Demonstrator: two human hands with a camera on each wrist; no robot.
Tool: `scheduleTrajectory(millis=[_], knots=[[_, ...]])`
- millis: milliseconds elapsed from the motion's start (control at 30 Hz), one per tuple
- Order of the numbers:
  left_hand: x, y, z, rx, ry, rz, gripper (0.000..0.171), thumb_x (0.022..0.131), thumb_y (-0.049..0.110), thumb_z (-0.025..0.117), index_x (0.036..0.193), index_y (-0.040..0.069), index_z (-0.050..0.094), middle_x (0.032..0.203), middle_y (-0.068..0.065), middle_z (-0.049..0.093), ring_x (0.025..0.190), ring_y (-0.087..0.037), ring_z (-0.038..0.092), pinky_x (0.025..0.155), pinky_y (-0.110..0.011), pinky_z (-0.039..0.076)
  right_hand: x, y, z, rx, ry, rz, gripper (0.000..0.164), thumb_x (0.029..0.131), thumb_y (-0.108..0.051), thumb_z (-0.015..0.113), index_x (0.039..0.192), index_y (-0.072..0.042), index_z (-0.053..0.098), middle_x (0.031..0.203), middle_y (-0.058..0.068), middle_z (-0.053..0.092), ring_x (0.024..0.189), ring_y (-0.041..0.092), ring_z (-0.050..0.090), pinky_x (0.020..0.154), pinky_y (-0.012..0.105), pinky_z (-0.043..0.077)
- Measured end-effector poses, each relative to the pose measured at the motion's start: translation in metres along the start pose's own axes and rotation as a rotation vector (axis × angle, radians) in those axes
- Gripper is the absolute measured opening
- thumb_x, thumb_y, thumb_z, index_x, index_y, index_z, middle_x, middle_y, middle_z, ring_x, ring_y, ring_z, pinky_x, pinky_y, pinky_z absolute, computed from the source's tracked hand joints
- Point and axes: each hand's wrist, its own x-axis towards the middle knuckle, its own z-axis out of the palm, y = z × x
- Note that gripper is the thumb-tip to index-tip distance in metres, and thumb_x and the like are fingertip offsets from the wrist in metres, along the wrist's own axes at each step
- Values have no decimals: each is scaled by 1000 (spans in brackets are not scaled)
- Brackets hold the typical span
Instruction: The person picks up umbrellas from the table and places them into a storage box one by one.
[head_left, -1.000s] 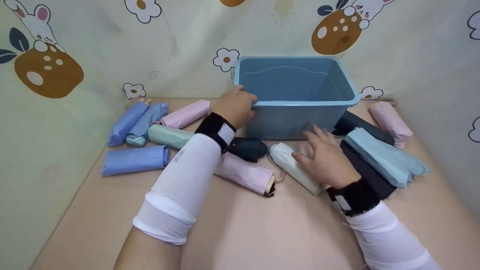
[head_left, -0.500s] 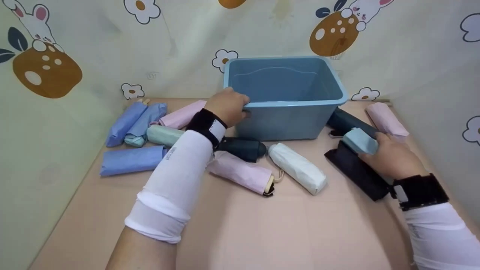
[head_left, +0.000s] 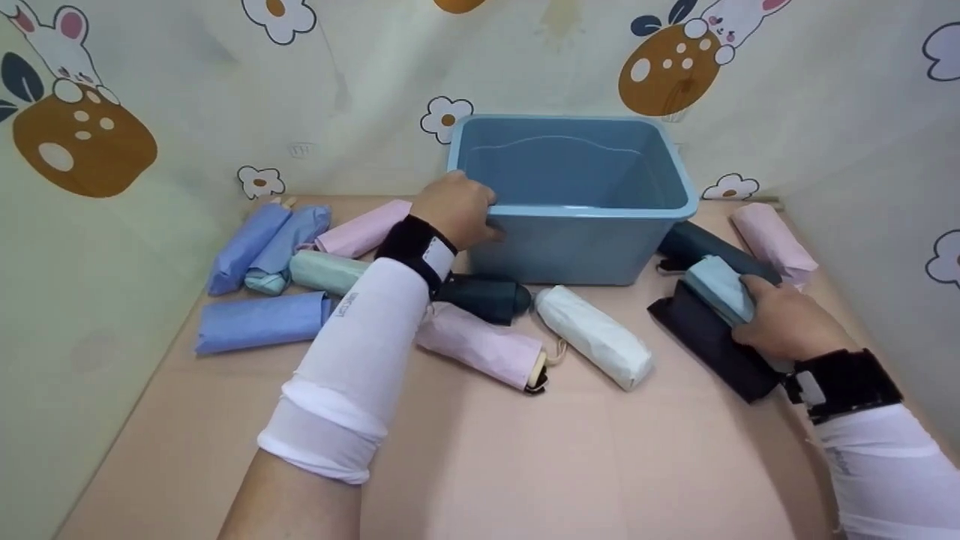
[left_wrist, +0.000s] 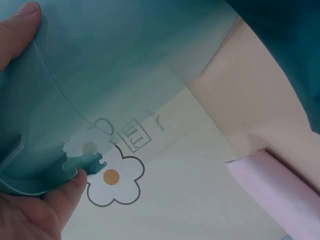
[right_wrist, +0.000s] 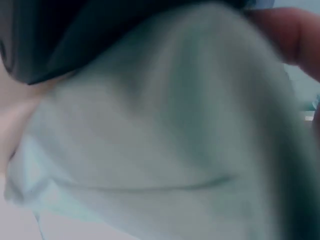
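My left hand (head_left: 456,210) grips the front left corner of the blue plastic bin (head_left: 577,212), with the thumb and a finger on its rim in the left wrist view. No item shows inside the bin. At the right, my right hand (head_left: 793,321) holds a light blue folded umbrella (head_left: 720,286) between thumb and fingers. Its fabric (right_wrist: 150,135) fills most of the right wrist view, and the hand covers its near end. A black folded umbrella (head_left: 712,341) lies beside it on the near side, and a dark teal one (head_left: 720,249) lies behind it.
A white folded umbrella (head_left: 595,337), a pink one (head_left: 484,345) and a dark one (head_left: 487,298) lie before the bin. Several blue, green and pink ones, such as a blue umbrella (head_left: 262,322), lie at the left. Another pink umbrella (head_left: 774,241) lies far right by the wall.
My right hand has moved right from over the white umbrella and taken hold of the light blue one. The bin has shifted slightly left with my left hand still on it.
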Motion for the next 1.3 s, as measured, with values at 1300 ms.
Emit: scheduleTrajectory(millis=[1300], knots=[[3, 7, -4, 37, -55, -108, 58, 90, 70, 65, 85, 13, 70, 91, -5, 73, 102, -28, 61, 89, -44, 55, 98, -161, -77, 473, 278, -50, 90, 100, -19, 63, 169, -12, 5, 169, 23, 30, 146, 42, 40, 121, 64, 32]])
